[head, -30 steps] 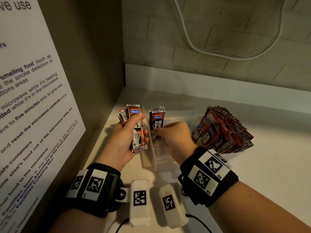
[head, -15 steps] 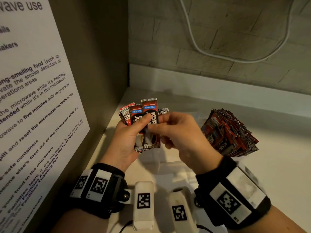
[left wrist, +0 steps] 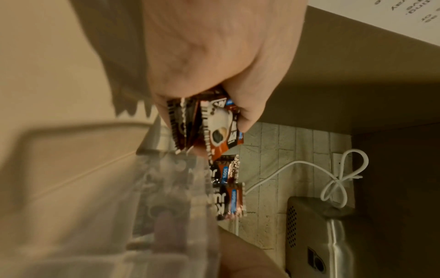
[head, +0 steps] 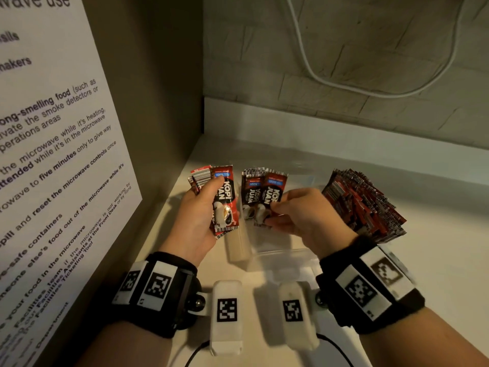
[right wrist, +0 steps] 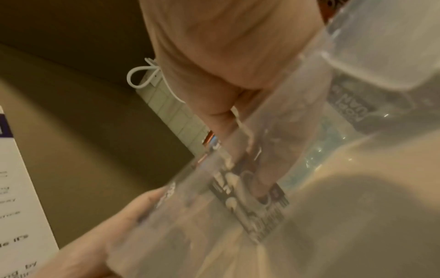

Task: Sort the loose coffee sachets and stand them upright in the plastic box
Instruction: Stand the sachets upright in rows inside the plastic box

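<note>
The left hand (head: pixel 195 221) grips a fanned stack of sachets (head: pixel 222 200), red-and-black with barcode ends. The right hand (head: pixel 304 218) pinches one sachet (head: pixel 274 193) upright inside the clear plastic box (head: pixel 280 254), near the counter's (head: pixel 423 260) left edge.

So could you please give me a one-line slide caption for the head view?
Left hand holds a sachet bundle while right hand stands sachets in the clear plastic box.

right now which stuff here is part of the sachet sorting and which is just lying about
Part of the job:
- sachets gripped in the left hand
- sachet pinched by the right hand
- clear plastic box
- sachet heap at the right

Just there:
- wall notice
- white cable
</note>
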